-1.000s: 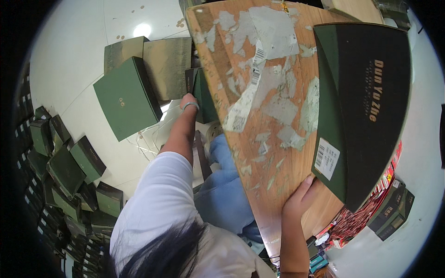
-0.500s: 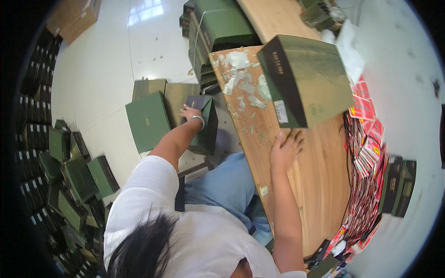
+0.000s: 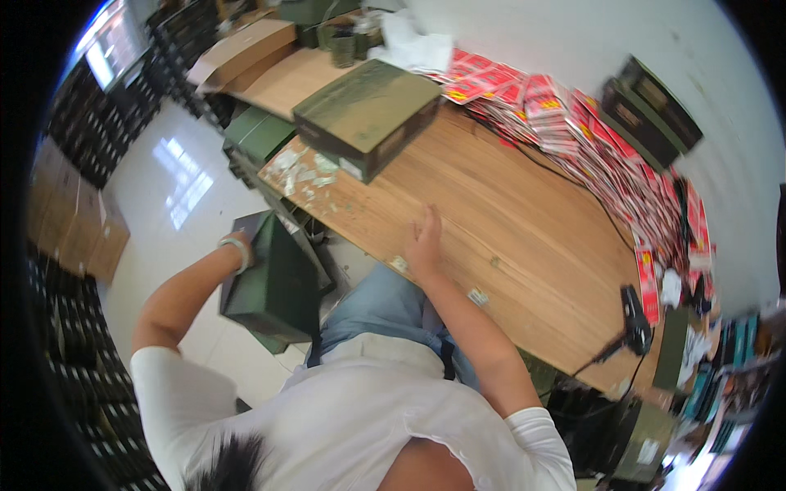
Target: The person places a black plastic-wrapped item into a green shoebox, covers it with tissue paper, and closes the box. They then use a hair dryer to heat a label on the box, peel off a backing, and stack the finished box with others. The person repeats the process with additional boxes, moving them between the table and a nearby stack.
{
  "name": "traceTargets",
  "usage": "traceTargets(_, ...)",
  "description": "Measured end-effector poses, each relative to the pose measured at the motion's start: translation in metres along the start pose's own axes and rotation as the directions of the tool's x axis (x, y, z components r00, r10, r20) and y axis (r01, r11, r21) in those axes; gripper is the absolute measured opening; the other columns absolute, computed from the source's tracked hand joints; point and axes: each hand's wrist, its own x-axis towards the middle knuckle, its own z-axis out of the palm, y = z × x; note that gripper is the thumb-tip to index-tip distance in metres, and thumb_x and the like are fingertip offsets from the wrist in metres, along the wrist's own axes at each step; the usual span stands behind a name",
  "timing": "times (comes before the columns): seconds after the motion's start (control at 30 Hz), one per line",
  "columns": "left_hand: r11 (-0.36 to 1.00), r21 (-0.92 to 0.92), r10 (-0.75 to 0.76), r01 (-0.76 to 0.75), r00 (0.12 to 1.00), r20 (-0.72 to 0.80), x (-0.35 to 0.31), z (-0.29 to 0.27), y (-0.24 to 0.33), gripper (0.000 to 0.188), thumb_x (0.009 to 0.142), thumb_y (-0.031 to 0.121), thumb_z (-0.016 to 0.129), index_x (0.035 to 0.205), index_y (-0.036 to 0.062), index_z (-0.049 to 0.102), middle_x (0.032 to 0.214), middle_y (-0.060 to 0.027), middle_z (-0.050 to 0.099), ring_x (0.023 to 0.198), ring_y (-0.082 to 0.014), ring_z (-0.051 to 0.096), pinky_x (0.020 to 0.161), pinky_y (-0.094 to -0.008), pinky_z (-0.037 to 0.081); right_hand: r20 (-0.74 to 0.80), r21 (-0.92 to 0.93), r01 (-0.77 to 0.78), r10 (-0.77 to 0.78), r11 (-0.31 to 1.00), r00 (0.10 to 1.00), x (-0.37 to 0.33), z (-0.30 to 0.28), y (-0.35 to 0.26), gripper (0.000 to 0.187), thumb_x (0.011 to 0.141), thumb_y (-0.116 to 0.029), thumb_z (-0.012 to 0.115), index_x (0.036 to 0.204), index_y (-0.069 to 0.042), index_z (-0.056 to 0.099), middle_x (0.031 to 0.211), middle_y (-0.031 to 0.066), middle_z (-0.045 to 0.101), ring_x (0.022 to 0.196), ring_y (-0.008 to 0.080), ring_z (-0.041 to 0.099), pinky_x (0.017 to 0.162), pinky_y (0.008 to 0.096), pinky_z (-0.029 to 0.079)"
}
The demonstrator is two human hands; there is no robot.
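Note:
A dark green box (image 3: 278,282) hangs tilted at the left of the table, with my left hand (image 3: 237,242) closed on its upper edge; the fingertips are hidden behind it. Over the front part of the wooden table (image 3: 508,221) my right hand (image 3: 424,244) is held with its fingers stretched out and nothing in them. Beyond it, near the table's far left corner, lies a large green-brown box (image 3: 368,110) with a dark side and a white label.
Red printed packets (image 3: 565,123) lie heaped along the wall edge. A black hair dryer (image 3: 634,323) with its cord lies at the right. Paper scraps (image 3: 303,176) stick to the left corner. Cartons (image 3: 82,217) and stacked dark boxes (image 3: 90,368) stand along the left.
My left hand has lifted the dark green box off the floor pile beside the table. The view has swung right, and my right hand is now apart from the large box.

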Motion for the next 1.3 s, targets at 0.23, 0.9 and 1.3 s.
traceTargets(0.23,0.993,0.089,-0.048,0.083,0.939,-0.339,-0.158,-0.092,-0.013,0.026,0.074,0.021,0.066,0.091,0.0026,0.071,0.097,-0.0186,0.068,0.093,-0.0303,0.067,0.083,-0.0374,0.053,0.087,0.243,-0.213,0.198,0.946,0.976,-0.030,-0.019,-0.004,0.043,0.094,-0.029,0.052,0.127,-0.001,0.048,0.133,0.0258,0.045,0.123,0.0390,0.044,0.101,0.0434,0.038)
traceTargets(0.9,0.850,0.369,0.436,-0.377,0.106,-0.894,-0.266,-0.216,0.020,0.035,0.088,-0.006,0.048,0.121,0.0013,0.057,0.138,-0.0098,0.051,0.118,-0.0293,0.056,0.092,-0.0352,0.050,0.480,0.857,-0.439,0.109,-0.271,0.870,-0.041,-0.154,-0.025,0.078,0.088,-0.066,0.043,0.144,-0.013,0.033,0.146,0.0173,0.036,0.132,0.0388,0.037,0.104,0.0609,0.030)
traceTargets(1.3,-0.678,-0.628,0.288,-0.382,0.647,-0.706,0.021,-0.151,0.253,0.044,0.096,0.037,0.052,0.129,0.0079,0.050,0.122,-0.0005,0.057,0.109,-0.0162,0.052,0.094,-0.0316,0.037,-0.296,0.698,-0.099,0.412,0.709,0.861,-0.092,-0.225,0.070,0.072,0.082,-0.023,0.059,0.144,0.000,0.028,0.148,0.0150,0.030,0.139,0.0256,0.024,0.113,0.0349,0.017)
